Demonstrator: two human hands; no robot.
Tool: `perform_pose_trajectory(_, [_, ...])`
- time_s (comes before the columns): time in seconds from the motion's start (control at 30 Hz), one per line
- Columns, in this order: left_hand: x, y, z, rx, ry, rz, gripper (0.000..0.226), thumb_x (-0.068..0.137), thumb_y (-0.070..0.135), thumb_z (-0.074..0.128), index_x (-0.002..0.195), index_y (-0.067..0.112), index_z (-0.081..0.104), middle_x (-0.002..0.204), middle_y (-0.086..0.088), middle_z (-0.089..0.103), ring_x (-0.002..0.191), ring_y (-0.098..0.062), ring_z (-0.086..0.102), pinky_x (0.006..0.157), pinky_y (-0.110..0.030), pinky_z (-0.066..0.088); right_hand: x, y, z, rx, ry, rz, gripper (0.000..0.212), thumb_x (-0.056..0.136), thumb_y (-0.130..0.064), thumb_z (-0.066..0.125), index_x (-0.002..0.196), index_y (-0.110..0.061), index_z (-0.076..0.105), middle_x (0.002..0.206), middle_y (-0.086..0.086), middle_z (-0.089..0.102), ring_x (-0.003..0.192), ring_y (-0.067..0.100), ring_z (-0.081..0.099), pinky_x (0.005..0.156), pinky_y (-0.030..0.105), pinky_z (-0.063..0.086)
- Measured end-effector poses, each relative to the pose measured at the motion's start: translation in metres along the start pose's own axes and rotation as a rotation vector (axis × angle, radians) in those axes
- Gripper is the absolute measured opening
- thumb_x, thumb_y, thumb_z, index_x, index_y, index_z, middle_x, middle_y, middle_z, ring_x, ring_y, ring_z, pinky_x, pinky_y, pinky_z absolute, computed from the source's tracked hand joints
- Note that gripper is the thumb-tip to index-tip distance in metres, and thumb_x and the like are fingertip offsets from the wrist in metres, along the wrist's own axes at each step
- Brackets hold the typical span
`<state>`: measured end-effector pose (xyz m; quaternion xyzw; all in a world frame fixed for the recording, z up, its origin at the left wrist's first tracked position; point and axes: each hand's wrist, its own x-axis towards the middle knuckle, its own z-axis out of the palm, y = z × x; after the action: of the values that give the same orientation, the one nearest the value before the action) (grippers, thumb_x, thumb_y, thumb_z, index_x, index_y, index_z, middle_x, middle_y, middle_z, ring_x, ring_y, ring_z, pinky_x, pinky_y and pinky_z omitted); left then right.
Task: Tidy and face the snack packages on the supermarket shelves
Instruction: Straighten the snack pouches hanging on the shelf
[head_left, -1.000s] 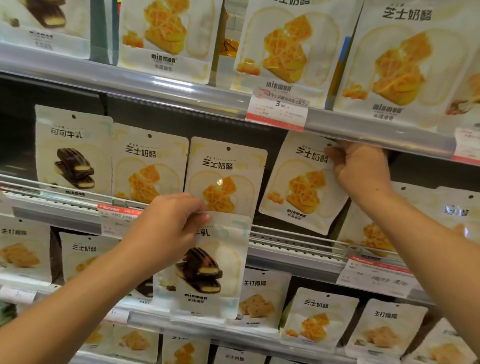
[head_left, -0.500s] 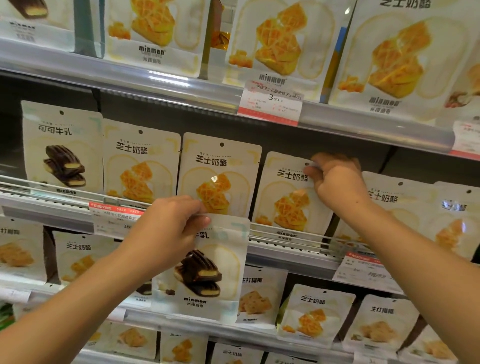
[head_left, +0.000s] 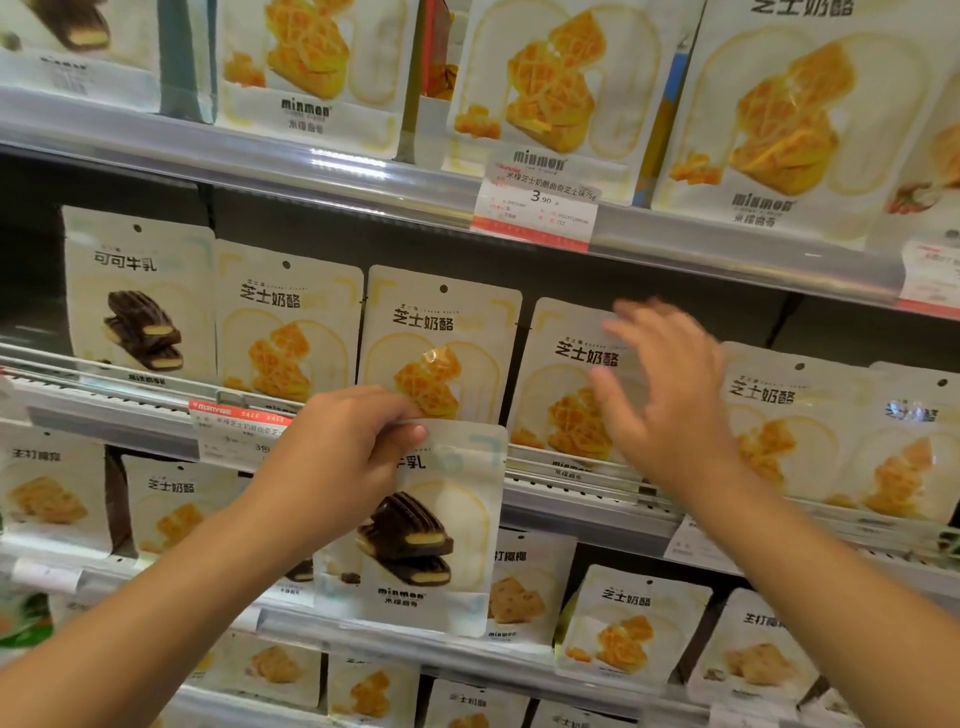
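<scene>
My left hand (head_left: 337, 457) grips the top edge of a white pouch showing chocolate biscuits (head_left: 421, 530), held out in front of the middle shelf rail. My right hand (head_left: 670, 395) hovers, fingers spread and blurred, in front of a cheese-waffle pouch (head_left: 566, 395) that stands upright on the middle shelf. Left of it stand two more cheese-waffle pouches (head_left: 441, 343) (head_left: 285, 322) and a chocolate pouch (head_left: 137, 296).
The top shelf rail (head_left: 363, 176) carries a price tag (head_left: 535, 213) and larger waffle pouches (head_left: 535, 88) above. More pouches (head_left: 774, 415) stand right of my right hand. A sale tag (head_left: 234, 431) hangs on the middle rail. Lower shelves hold further snack pouches (head_left: 623, 623).
My right hand has let go of the cheese-waffle pouch after setting it upright, and has drawn back with fingers spread. My left hand keeps holding the chocolate pouch in the same place.
</scene>
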<state>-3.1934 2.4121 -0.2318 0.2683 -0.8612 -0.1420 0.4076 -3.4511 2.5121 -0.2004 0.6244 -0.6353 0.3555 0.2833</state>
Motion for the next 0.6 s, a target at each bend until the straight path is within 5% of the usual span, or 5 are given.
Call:
perform_pose_trajectory(0.07, [-0.004, 0.006, -0.002, 0.019, 0.028, 0.011, 0.016, 0.090, 0.011, 0.065, 0.075, 0.015, 0.066, 0.063, 0.013, 0.057, 0.061, -0.005, 0.059, 0.058, -0.028, 0.048, -0.030, -0.026, 0.008, 0.298, -0.110, 0.025, 0.035, 0.090, -0.046, 0.054, 0.124, -0.039, 0.052, 0.127, -0.024, 0.053, 0.123, -0.001, 0.045, 0.101, 0.033, 0.041])
perform_pose_trajectory(0.2, [-0.016, 0.013, -0.011, 0.028, 0.084, -0.057, 0.016, 0.090, 0.011, 0.064, 0.075, 0.015, 0.065, 0.061, 0.007, 0.059, 0.056, -0.008, 0.060, 0.058, -0.037, 0.051, -0.068, -0.067, 0.037, 0.806, -0.493, 0.338, 0.055, 0.071, -0.060, 0.070, 0.117, -0.063, 0.041, 0.115, -0.036, 0.056, 0.107, -0.010, 0.056, 0.077, 0.007, 0.048])
perform_pose_trajectory(0.4, [-0.060, 0.007, -0.035, -0.027, 0.141, -0.241, 0.014, 0.090, 0.011, 0.065, 0.081, 0.021, 0.066, 0.074, 0.006, 0.062, 0.066, -0.013, 0.066, 0.062, -0.046, 0.057, -0.090, -0.111, 0.086, 1.054, -0.526, 0.392, 0.019, 0.079, -0.040, 0.070, 0.098, -0.037, 0.070, 0.089, -0.007, 0.073, 0.079, 0.012, 0.068, 0.067, 0.035, 0.058])
perform_pose_trajectory(0.47, [-0.080, -0.004, -0.048, 0.082, 0.169, -0.253, 0.006, 0.089, 0.018, 0.067, 0.093, 0.020, 0.068, 0.091, 0.005, 0.059, 0.077, -0.010, 0.061, 0.069, -0.039, 0.056, -0.094, -0.135, 0.098, 1.103, -0.531, 0.424, 0.013, 0.080, -0.035, 0.071, 0.091, -0.029, 0.072, 0.082, 0.002, 0.072, 0.076, 0.022, 0.067, 0.068, 0.041, 0.057])
perform_pose_trajectory(0.6, [-0.141, -0.029, -0.077, 0.244, 0.342, -0.392, 0.053, 0.082, 0.050, 0.058, 0.129, 0.028, 0.047, 0.113, 0.007, 0.036, 0.081, -0.002, 0.041, 0.071, -0.012, 0.042, -0.098, -0.185, 0.119, 1.237, -0.555, 0.516, 0.016, 0.086, -0.019, 0.071, 0.091, -0.034, 0.074, 0.089, -0.009, 0.075, 0.081, 0.008, 0.071, 0.064, 0.018, 0.054])
